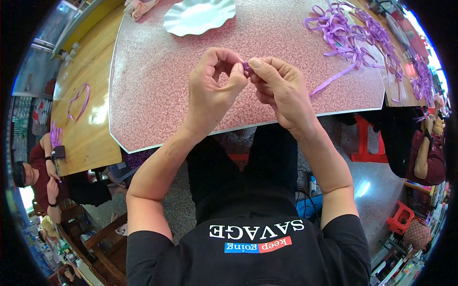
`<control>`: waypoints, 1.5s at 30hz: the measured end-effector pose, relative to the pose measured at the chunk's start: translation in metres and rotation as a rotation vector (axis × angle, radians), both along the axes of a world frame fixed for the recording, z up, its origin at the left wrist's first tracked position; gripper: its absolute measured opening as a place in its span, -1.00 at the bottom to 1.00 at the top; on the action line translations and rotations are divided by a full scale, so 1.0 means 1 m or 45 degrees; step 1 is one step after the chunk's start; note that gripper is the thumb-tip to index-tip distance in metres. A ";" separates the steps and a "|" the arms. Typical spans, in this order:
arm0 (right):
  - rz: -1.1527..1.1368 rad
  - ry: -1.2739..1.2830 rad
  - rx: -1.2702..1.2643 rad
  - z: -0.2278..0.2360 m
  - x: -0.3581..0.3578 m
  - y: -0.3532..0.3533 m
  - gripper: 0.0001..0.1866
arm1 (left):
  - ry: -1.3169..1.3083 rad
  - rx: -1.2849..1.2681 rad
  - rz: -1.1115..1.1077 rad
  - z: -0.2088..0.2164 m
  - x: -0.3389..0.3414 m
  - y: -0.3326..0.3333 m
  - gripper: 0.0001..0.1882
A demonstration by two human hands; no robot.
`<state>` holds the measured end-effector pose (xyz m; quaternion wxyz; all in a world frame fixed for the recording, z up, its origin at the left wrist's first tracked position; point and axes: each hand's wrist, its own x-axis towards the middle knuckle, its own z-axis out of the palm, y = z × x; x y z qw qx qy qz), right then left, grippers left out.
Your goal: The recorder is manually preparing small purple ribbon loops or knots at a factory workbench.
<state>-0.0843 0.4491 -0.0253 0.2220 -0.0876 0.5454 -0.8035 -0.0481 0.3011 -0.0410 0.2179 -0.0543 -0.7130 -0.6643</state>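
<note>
Above the pink speckled tabletop, my left hand (215, 82) and my right hand (280, 86) meet, thumbs and forefingers pinched. Between the fingertips shows a small bit of purple strap (246, 66); most of it is hidden by the fingers. Both hands are closed on this piece, clear of the table surface. To the right of my hands lies a tangled heap of purple straps (339, 35), with one loose end (334, 80) stretching toward my right wrist.
A white scalloped plate (199, 16) stands at the far side, beside a pale cloth-like item (140, 8). On the wooden table (88, 119) at left lies a purple loop (78, 102). People sit at left (50, 176) and right (424, 143). Red stools (369, 143) stand on the floor.
</note>
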 end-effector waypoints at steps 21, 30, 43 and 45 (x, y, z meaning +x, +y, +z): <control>0.081 -0.261 -0.050 0.002 -0.002 0.004 -0.80 | 0.365 -0.521 0.117 -0.005 -0.008 -0.008 -0.79; 0.070 -0.013 0.071 -0.004 -0.007 0.010 -0.80 | 0.479 -0.805 0.088 0.005 -0.007 -0.016 -0.78; 0.012 0.543 0.423 -0.009 -0.012 0.018 -0.82 | 0.288 -0.709 0.020 0.012 -0.003 -0.017 -0.90; 0.023 0.512 0.439 -0.005 -0.011 0.019 -0.82 | 0.302 -0.728 0.016 0.012 -0.003 -0.017 -0.90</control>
